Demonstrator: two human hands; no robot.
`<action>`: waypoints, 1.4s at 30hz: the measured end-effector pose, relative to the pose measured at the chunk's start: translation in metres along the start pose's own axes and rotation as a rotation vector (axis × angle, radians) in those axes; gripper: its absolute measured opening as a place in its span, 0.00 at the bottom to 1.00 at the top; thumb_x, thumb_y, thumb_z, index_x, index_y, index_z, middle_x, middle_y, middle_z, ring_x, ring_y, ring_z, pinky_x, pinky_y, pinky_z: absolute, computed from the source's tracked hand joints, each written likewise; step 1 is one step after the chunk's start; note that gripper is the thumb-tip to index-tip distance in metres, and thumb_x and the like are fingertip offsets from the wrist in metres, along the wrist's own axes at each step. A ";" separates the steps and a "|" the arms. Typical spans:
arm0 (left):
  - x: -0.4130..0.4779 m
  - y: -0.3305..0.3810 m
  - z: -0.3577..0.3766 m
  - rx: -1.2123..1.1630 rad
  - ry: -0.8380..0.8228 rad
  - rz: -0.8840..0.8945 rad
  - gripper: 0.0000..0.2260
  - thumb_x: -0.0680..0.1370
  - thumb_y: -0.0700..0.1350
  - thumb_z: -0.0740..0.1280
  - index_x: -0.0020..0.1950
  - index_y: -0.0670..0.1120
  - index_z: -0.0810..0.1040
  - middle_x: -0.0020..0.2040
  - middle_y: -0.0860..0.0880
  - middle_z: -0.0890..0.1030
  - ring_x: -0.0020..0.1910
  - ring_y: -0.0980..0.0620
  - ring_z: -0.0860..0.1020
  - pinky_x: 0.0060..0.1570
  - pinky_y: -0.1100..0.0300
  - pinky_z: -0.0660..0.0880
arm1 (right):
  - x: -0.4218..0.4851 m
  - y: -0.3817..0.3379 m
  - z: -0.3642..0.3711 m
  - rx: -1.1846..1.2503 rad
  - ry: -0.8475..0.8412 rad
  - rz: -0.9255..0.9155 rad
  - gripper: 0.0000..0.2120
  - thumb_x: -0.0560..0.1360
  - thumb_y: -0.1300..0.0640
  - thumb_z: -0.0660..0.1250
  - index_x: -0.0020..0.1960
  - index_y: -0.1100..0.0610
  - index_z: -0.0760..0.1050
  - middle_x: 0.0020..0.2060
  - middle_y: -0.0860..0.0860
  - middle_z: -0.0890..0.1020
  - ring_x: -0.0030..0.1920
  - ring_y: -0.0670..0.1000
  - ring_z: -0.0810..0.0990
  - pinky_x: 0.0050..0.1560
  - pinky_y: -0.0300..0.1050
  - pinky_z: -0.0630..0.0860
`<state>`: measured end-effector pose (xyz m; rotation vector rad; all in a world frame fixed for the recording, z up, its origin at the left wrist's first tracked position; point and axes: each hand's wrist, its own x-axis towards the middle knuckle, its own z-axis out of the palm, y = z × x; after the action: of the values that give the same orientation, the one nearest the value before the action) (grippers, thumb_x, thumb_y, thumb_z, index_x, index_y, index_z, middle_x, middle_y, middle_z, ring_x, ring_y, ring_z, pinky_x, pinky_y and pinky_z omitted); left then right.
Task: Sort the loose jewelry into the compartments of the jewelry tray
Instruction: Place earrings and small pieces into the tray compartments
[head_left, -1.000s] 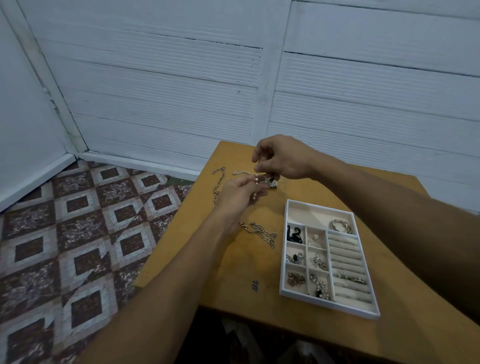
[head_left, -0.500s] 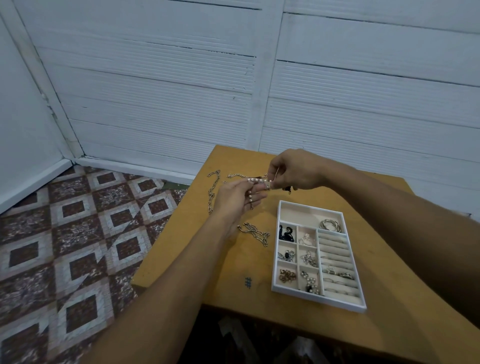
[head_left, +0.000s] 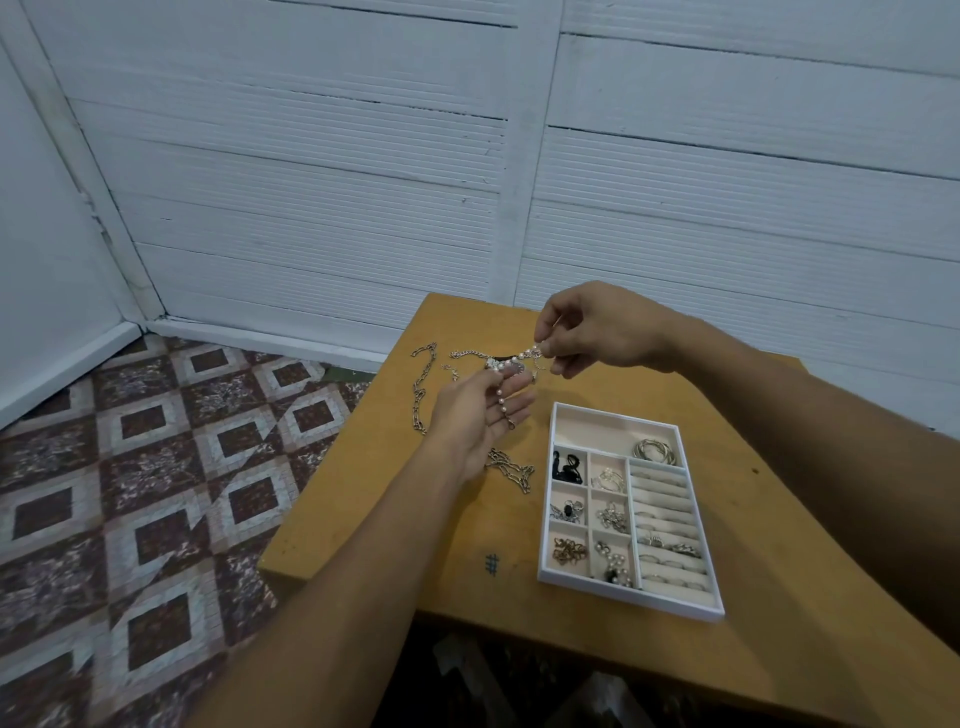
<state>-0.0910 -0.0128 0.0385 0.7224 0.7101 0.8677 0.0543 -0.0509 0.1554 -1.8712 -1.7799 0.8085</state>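
Note:
A pearl bead strand (head_left: 511, 366) stretches between both hands above the wooden table (head_left: 779, 597). My right hand (head_left: 592, 332) pinches its upper end. My left hand (head_left: 475, 415) holds the lower part, and the strand's tail hangs down over my fingers. The white jewelry tray (head_left: 631, 597) lies to the right, below my hands. Its small compartments hold earrings and charms, its ring rolls hold several rings, and silver bangles (head_left: 655, 451) lie in the top section. Loose chains lie on the table: one (head_left: 422, 387) to the left, one (head_left: 511, 470) beside my left wrist.
The table stands against a white panelled wall (head_left: 519, 182). Patterned floor tiles (head_left: 130, 493) lie beyond its left edge. A small blue hash mark (head_left: 491, 565) is drawn on the tabletop left of the tray.
Both hands have lifted the pearl strand off the table and drawn it out between them. My right hand has risen up and to the right.

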 end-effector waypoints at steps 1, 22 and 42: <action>-0.001 0.000 0.001 -0.038 -0.008 -0.023 0.09 0.81 0.40 0.59 0.53 0.40 0.78 0.49 0.41 0.84 0.44 0.46 0.83 0.54 0.51 0.79 | 0.000 -0.002 0.000 -0.019 0.010 -0.016 0.05 0.76 0.64 0.68 0.51 0.63 0.77 0.40 0.58 0.82 0.39 0.52 0.83 0.40 0.41 0.82; -0.023 -0.028 0.021 -0.319 -0.072 -0.247 0.09 0.79 0.38 0.59 0.55 0.37 0.75 0.45 0.40 0.83 0.42 0.46 0.83 0.45 0.53 0.82 | -0.052 0.020 0.032 -0.284 -0.014 0.016 0.05 0.73 0.63 0.69 0.47 0.55 0.80 0.33 0.47 0.82 0.30 0.39 0.78 0.31 0.31 0.71; -0.072 -0.084 0.037 0.077 -0.182 -0.334 0.09 0.79 0.41 0.58 0.48 0.39 0.77 0.39 0.42 0.82 0.36 0.49 0.82 0.52 0.51 0.79 | -0.126 0.066 0.074 -0.128 0.213 0.150 0.06 0.70 0.63 0.72 0.42 0.53 0.81 0.38 0.50 0.83 0.40 0.50 0.81 0.44 0.44 0.77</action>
<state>-0.0603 -0.1221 0.0112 0.7160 0.6795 0.4656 0.0532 -0.1878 0.0717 -2.1073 -1.6091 0.5321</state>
